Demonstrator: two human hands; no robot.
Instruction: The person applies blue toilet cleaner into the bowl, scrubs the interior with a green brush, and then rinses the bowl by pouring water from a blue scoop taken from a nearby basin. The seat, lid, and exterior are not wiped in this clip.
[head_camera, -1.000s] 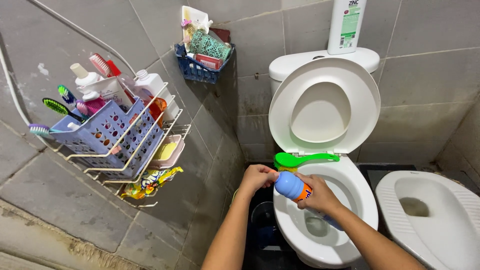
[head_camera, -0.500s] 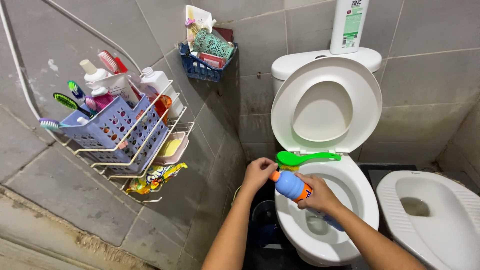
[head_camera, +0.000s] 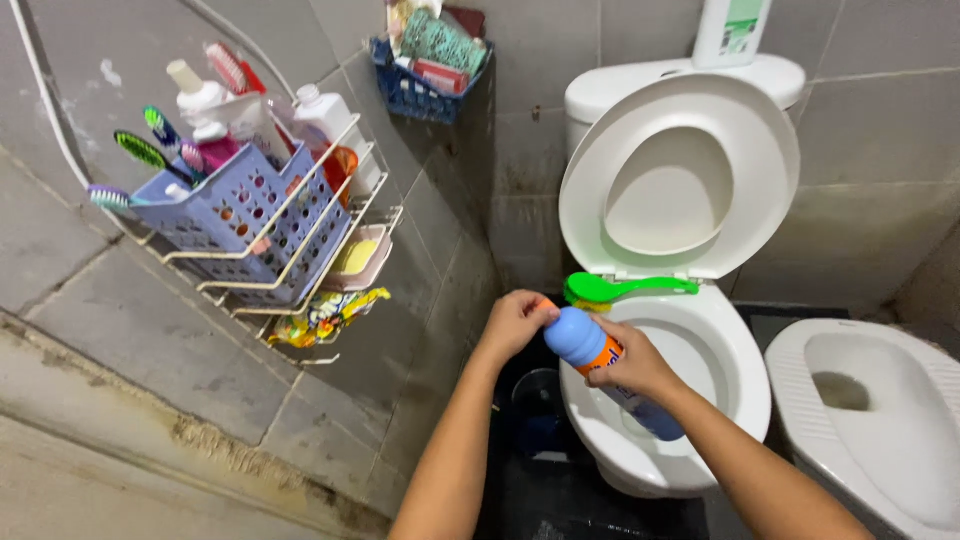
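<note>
My right hand (head_camera: 632, 365) grips a blue cleaner bottle (head_camera: 580, 340) with an orange label, tilted over the rim of a white toilet bowl (head_camera: 745, 375). My left hand (head_camera: 515, 320) is closed around the bottle's orange cap end. A green-handled brush (head_camera: 625, 290) lies across the back of the bowl, just beyond the bottle. The toilet seat and lid (head_camera: 680, 180) stand raised against the cistern.
A wire rack with a lilac basket (head_camera: 245, 225) of toothbrushes and bottles hangs on the left wall. A blue basket (head_camera: 415, 95) hangs in the corner. A white bottle (head_camera: 732, 30) stands on the cistern. A squat toilet pan (head_camera: 870, 410) sits at right.
The view has dropped and shifted right. My left hand has closed over the orange cap, which showed half a second ago. The bottle stays in my right hand.
</note>
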